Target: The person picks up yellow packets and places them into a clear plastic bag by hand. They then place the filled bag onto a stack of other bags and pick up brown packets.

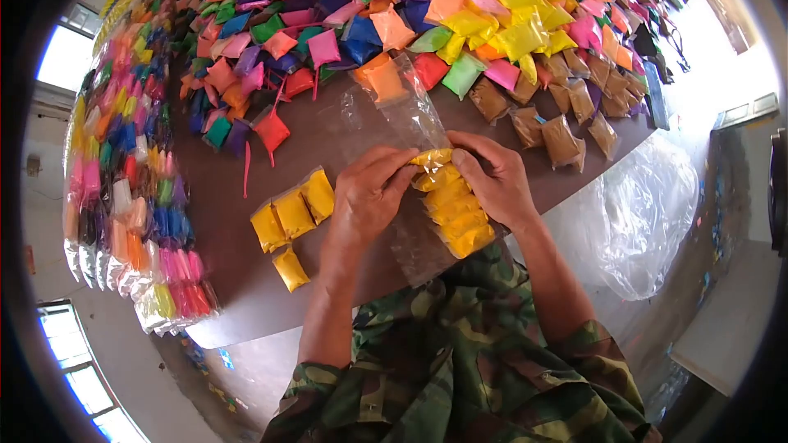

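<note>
At the table's near edge, a row of small yellow packets (454,212) overlaps one on another, with a clear plastic bag (408,248) under and beside them. My left hand (371,187) pinches the left end of the topmost yellow packet (432,157), its thumb and fingers pressed together. On the other end, my right hand (495,174) grips the same packet, thumb on top and fingers curled behind. To the left of my left forearm lie several loose yellow packets (292,215), flat on the brown table (234,271).
A large heap of coloured packets (394,29) covers the far side. Brown packets (562,139) lie at the right. Filled clear bags (135,197) are stacked along the left edge. More clear film (410,119) lies beyond my hands, and a big plastic bag (644,213) hangs at right.
</note>
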The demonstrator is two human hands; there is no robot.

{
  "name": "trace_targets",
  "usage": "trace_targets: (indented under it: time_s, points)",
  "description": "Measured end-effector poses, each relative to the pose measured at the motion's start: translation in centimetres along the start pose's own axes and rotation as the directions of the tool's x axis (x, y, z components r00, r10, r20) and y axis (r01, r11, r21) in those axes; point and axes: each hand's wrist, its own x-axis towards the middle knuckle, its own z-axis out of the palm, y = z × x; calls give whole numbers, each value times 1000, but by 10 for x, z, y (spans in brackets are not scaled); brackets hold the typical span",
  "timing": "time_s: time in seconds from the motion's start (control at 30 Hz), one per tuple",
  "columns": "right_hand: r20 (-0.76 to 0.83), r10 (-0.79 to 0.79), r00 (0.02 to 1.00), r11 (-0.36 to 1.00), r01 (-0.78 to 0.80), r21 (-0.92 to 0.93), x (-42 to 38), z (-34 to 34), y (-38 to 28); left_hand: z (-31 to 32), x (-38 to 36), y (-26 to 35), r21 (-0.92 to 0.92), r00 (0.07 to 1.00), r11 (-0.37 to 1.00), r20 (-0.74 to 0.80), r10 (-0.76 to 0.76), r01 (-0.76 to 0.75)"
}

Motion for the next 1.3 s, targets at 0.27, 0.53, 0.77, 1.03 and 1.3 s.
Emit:
trace_targets:
  time_s: [0.27,0.53,0.77,1.03,1.3]
  points:
    - [-66,-5,998,1000,4,-14,-1,4,-3,5,-4,-5,32,999,999,42,26,-28]
    - [-86,5,996,999,-8,-32,0,5,8,4,-18,-8,58,999,998,43,9,-11]
    - [-85,-3,996,1000,3,-8,-1,4,11,-14,-37,26,176,989,983,-146,-25,51]
    - [-57,-38,998,998,35,-51,0,2,13,-109,-146,27,470,808,682,-489,-328,561]
    - [-35,-21,999,996,17,-91,1,-3,15,-116,-186,1,236,666,647,-477,-573,725]
